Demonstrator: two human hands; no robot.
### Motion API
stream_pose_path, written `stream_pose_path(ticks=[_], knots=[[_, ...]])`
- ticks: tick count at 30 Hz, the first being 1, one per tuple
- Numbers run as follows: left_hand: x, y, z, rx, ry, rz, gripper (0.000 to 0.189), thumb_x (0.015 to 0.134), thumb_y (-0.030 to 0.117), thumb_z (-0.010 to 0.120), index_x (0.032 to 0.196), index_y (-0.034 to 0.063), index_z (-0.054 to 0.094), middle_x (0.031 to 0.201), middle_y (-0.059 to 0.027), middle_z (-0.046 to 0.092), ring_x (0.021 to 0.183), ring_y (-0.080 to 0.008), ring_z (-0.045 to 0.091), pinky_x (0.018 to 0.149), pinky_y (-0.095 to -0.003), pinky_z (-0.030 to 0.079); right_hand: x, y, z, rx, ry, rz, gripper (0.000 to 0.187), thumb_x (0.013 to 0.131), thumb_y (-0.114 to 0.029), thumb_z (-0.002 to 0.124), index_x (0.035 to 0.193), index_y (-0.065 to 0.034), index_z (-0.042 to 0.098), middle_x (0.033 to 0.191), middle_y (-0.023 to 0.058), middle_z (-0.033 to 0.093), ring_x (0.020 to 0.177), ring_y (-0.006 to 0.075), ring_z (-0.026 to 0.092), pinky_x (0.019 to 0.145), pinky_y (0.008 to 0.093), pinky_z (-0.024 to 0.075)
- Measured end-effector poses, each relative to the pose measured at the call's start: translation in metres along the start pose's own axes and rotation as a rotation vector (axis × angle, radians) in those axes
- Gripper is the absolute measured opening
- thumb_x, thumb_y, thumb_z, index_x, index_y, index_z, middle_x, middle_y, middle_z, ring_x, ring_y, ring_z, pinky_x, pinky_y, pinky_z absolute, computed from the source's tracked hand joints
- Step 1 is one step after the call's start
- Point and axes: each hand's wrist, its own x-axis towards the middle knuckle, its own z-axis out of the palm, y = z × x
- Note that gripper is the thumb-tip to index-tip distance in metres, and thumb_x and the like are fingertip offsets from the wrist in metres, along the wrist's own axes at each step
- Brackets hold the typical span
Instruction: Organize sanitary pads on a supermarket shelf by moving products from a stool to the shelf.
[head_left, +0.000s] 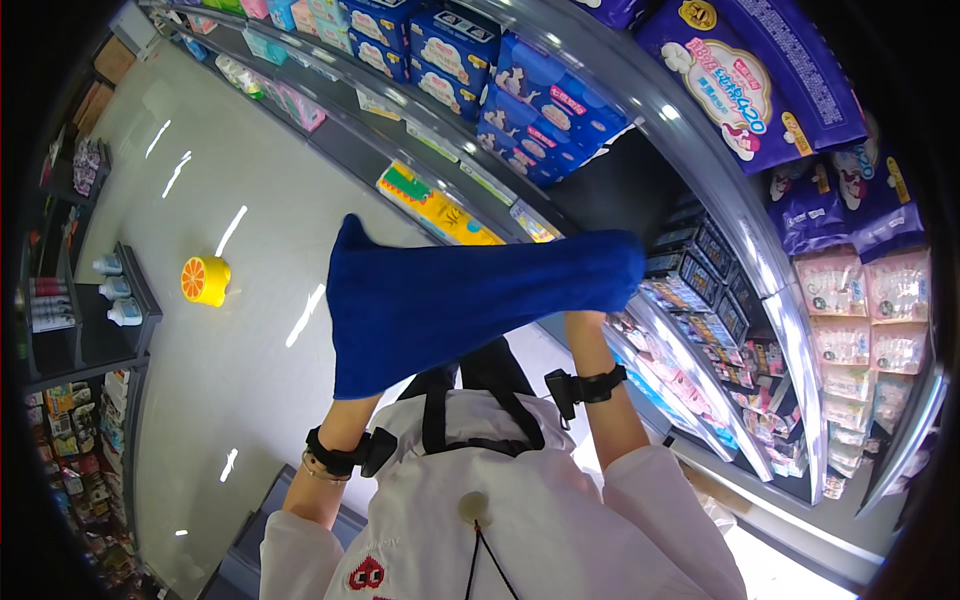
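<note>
A blue cloth (465, 300) is stretched between my two arms, wide on the left and bunched on the right. It covers nearly all of my left hand (360, 394); only the wrist and its black strap show beneath the cloth's lower left corner. My right hand (589, 319) is mostly hidden behind the cloth's right end, in front of a dark gap on the shelf. Neither hand's fingers can be seen. Blue packs (532, 127) stand on the shelf beside that gap.
Metal-edged store shelves with purple packs (735, 97) and pink packs (832, 285) curve along the right. A yellow pack (435, 206) lies on a lower shelf. On the floor at left stands a yellow stool with an orange-slice design (205, 281), near a rack of white bottles (124, 311).
</note>
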Motion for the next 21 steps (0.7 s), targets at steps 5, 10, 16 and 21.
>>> stream_pose_path(ticks=[5,10,16,21], knots=[[0.039,0.069,-0.018,0.050,-0.112,-0.007,0.048,0.084,0.021,0.072,0.124,0.0005,0.055,0.116,-0.0171,0.061,0.105,-0.0292,0.060,0.093,-0.0371,0.048,0.011,0.012,-0.004,-0.421,-0.046,-0.277,0.038,0.095,-0.025,0.054,0.128,-0.0064,0.056,0.126,0.0154,0.060,0.116,0.0296,0.057,0.103,0.0388,0.0414],[0.087,0.158,-0.001,0.182,-0.325,0.040,0.043,0.084,0.025,0.071,0.117,0.0006,0.058,0.109,-0.0174,0.062,0.100,-0.0316,0.061,0.093,-0.0394,0.048,0.077,-0.020,0.030,-0.768,-0.348,-0.040,0.042,0.096,-0.026,0.052,0.132,-0.0050,0.055,0.129,0.0196,0.057,0.122,0.0321,0.054,0.104,0.0405,0.0405],[0.139,0.232,0.035,0.395,-0.566,0.067,0.039,0.085,0.029,0.069,0.111,0.0007,0.061,0.101,-0.0176,0.064,0.096,-0.0340,0.062,0.093,-0.0417,0.048,0.096,0.034,0.037,-0.705,-0.289,-0.093,0.041,0.095,-0.028,0.050,0.123,-0.0001,0.061,0.118,0.0254,0.064,0.108,0.0377,0.063,0.090,0.0471,0.0505],[0.122,0.201,0.053,0.296,-0.343,0.130,0.027,0.076,0.019,0.065,0.101,0.0071,0.064,0.064,-0.0099,0.054,0.066,-0.0305,0.057,0.067,-0.0418,0.046,0.126,0.035,0.050,-0.744,-0.293,-0.322,0.038,0.095,-0.027,0.049,0.117,0.0003,0.063,0.108,0.0253,0.068,0.096,0.0391,0.068,0.084,0.0489,0.0537]])
